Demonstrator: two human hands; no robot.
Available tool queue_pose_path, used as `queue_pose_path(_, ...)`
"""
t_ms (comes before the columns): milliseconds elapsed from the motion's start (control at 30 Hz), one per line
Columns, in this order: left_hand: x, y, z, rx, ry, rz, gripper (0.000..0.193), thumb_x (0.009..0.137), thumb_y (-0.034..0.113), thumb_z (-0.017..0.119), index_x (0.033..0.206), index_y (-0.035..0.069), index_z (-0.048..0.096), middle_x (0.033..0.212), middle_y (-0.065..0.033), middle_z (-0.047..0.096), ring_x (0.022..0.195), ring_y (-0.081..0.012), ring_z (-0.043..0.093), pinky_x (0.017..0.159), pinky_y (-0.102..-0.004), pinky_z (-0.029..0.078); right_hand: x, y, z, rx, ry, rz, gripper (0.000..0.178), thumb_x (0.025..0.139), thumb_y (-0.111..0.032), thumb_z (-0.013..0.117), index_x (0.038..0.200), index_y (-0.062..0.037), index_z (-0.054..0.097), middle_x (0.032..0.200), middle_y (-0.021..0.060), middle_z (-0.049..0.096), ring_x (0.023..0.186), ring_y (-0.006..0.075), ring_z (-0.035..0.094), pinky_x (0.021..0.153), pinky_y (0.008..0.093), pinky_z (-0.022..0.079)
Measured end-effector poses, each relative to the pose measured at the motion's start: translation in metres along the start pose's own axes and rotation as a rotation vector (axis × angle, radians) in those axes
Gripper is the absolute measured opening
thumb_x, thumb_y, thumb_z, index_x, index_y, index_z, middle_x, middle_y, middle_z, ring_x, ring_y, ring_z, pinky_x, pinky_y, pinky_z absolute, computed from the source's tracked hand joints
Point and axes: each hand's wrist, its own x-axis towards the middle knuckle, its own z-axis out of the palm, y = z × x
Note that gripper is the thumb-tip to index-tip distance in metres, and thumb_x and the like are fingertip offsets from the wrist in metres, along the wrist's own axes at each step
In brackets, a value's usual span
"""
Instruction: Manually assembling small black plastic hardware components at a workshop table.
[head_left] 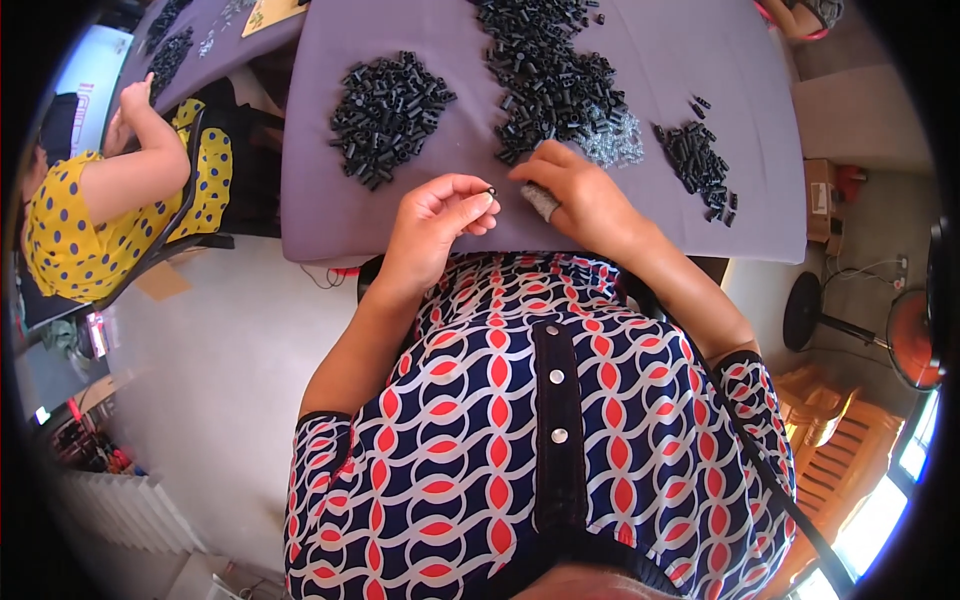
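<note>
My left hand point(447, 222) is over the table's near edge, thumb and index finger pinching a small black cylindrical piece point(491, 191). Just to its right, my right hand point(590, 205) has its fingers curled, with a grey wrap point(540, 203) around one of them. Whatever its fingertips may hold is hidden. Right beyond that hand lies a large heap of black cylindrical pieces point(550, 85), with small clear pieces point(610, 138) heaped against its near right side. Another pile of black pieces point(390, 115) sits left, and a smaller black pile point(695, 160) sits right.
A purple-grey cloth covers the table point(310, 190). At the left, a person in a yellow dotted top point(95, 220) sits at another table with dark piles. A fan point(910, 340), a cardboard box point(820, 200) and a wooden chair point(840, 430) stand on the right.
</note>
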Motion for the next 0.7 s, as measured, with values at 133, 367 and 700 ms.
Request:
queue_pose_path(133,-0.001,0.004,0.01,-0.029,-0.006,-0.051,0.017,0.096,0.012,0.066,0.11,0.002,0.066,0.097,-0.0075,0.071,0.082,-0.0131,0.066,0.077,-0.0265,0.052,-0.006,0.003,-0.007,0.452,0.06,0.213,0.015,0.092,-0.001,0.064,0.107,-0.0013,0.064,0.099,0.0071,0.063,0.083,0.0193,0.062,0.074,0.03,0.051)
queue_pose_path(367,0.003,0.009,0.036,-0.001,-0.043,-0.075,0.016,0.096,0.012,0.066,0.109,0.002,0.066,0.096,-0.0066,0.071,0.083,-0.013,0.065,0.079,-0.0267,0.051,-0.02,0.004,-0.017,1.072,0.129,0.392,0.01,0.095,0.0,0.064,0.105,0.0012,0.065,0.098,0.0058,0.069,0.086,0.0152,0.07,0.076,0.0276,0.058)
queue_pose_path(700,0.003,0.014,0.058,0.099,-0.084,-0.034,0.018,0.097,0.012,0.065,0.111,0.001,0.066,0.096,-0.0066,0.071,0.083,-0.0124,0.065,0.078,-0.0264,0.052,-0.035,0.001,-0.014,1.09,0.262,0.192,0.013,0.091,0.008,0.066,0.103,0.0018,0.068,0.099,0.0057,0.069,0.096,0.0138,0.067,0.088,0.0285,0.055)
